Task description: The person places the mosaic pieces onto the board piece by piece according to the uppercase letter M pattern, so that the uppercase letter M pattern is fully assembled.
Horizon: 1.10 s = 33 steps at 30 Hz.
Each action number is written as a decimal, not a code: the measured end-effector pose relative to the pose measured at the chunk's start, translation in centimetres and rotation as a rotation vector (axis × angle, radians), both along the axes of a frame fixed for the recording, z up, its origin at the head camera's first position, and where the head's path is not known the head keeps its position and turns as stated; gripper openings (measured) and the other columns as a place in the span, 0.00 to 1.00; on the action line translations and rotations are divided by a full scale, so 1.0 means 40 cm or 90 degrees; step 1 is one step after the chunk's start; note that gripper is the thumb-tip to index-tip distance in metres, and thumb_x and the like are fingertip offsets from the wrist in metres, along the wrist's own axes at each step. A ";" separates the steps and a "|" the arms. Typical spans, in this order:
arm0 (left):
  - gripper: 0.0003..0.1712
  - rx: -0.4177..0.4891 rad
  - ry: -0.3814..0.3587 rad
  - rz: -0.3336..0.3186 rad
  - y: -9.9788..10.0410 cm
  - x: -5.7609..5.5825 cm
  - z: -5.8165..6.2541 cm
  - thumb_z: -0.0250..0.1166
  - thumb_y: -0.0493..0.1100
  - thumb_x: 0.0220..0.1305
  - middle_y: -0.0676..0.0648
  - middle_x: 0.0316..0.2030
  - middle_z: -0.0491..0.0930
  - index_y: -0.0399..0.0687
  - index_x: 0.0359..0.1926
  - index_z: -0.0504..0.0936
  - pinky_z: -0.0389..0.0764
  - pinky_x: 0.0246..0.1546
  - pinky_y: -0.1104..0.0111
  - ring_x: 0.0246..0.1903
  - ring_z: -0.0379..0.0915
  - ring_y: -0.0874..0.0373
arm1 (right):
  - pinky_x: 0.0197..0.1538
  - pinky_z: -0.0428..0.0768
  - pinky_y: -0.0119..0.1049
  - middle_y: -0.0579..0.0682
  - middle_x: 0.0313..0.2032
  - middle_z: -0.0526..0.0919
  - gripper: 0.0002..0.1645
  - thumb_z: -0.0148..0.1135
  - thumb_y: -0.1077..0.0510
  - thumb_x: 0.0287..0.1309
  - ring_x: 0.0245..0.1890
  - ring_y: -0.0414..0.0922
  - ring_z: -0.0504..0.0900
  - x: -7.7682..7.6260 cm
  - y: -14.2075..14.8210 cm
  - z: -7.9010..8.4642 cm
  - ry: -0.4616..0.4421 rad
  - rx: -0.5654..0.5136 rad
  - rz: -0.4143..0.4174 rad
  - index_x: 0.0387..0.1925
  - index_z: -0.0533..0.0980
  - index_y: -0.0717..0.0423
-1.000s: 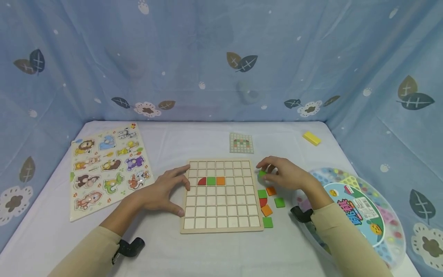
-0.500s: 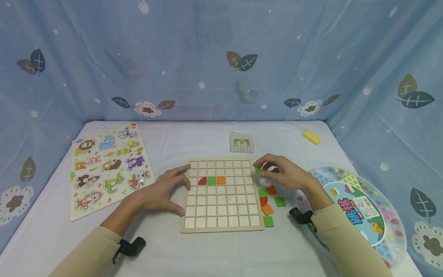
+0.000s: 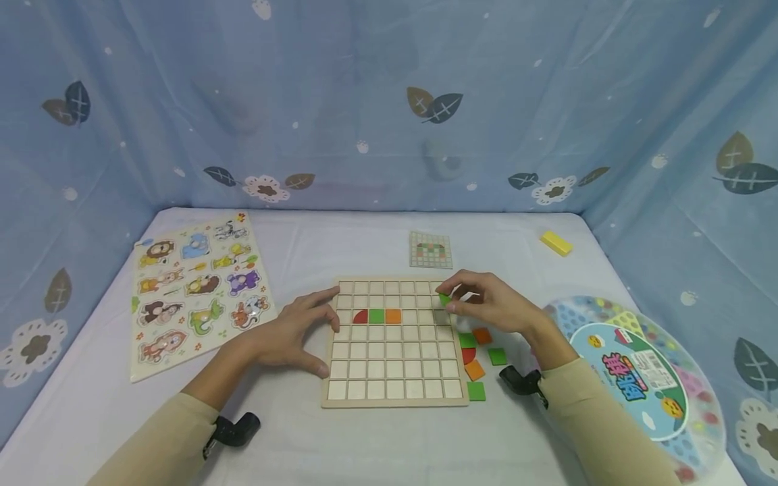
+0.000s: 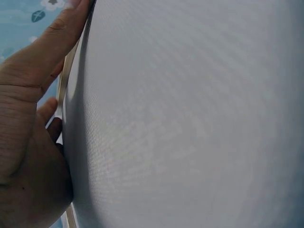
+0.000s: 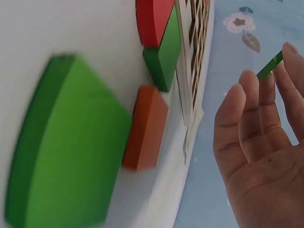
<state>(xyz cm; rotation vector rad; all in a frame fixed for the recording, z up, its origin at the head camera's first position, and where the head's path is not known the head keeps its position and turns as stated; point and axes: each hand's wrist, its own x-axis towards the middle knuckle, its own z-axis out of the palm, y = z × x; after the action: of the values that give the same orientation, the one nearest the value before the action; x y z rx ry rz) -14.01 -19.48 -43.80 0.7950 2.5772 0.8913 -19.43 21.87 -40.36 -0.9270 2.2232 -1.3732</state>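
Observation:
A wooden grid board (image 3: 395, 351) lies flat in the middle of the table. In one of its upper rows sit a red quarter-circle tile (image 3: 361, 316), a green tile (image 3: 376, 316) and an orange tile (image 3: 393, 316), side by side. My right hand (image 3: 495, 302) pinches another green square tile (image 5: 271, 65) between thumb and fingertips, above the board's upper right corner. Along the board's left edge my left hand (image 3: 286, 336) rests with spread fingers, thumb near the lower left. In the left wrist view the hand (image 4: 35, 109) mostly shows beside white cloth.
Several loose tiles, such as a green one (image 3: 477, 391), lie right of the board. Behind it is a small pattern card (image 3: 431, 250). An animal puzzle (image 3: 200, 290) stands left, a round game box (image 3: 644, 378) right, and a yellow block (image 3: 556, 243) at the back right.
My right hand has carried the green tile leftward, from beside the board to over its upper right corner. The left hand stays at the board's edge. The head view has shifted slightly.

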 end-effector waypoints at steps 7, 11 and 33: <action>0.39 -0.003 -0.007 0.002 0.001 0.000 0.002 0.82 0.70 0.36 0.49 0.82 0.44 0.70 0.49 0.74 0.50 0.70 0.31 0.79 0.40 0.37 | 0.50 0.86 0.45 0.58 0.56 0.81 0.20 0.68 0.64 0.65 0.49 0.52 0.82 -0.007 -0.047 -0.011 0.018 0.006 0.022 0.57 0.77 0.64; 0.39 -0.008 -0.008 0.003 0.001 0.000 0.000 0.81 0.71 0.36 0.50 0.82 0.44 0.71 0.49 0.74 0.50 0.70 0.31 0.79 0.39 0.38 | 0.51 0.85 0.46 0.55 0.55 0.82 0.20 0.68 0.61 0.66 0.50 0.51 0.81 -0.010 -0.073 -0.014 0.026 0.022 0.034 0.57 0.77 0.62; 0.39 -0.002 0.001 0.005 0.003 0.004 0.002 0.82 0.70 0.36 0.48 0.82 0.45 0.70 0.49 0.75 0.49 0.70 0.30 0.79 0.41 0.36 | 0.49 0.83 0.37 0.49 0.50 0.83 0.18 0.69 0.58 0.65 0.43 0.43 0.82 -0.023 -0.157 -0.019 0.085 0.143 0.061 0.55 0.79 0.54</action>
<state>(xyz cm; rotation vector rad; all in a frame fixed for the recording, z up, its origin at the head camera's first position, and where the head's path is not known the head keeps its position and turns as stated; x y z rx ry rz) -13.87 -19.37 -43.74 0.7858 2.5847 0.8899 -20.35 15.59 -41.13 -1.0538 2.3376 -1.0212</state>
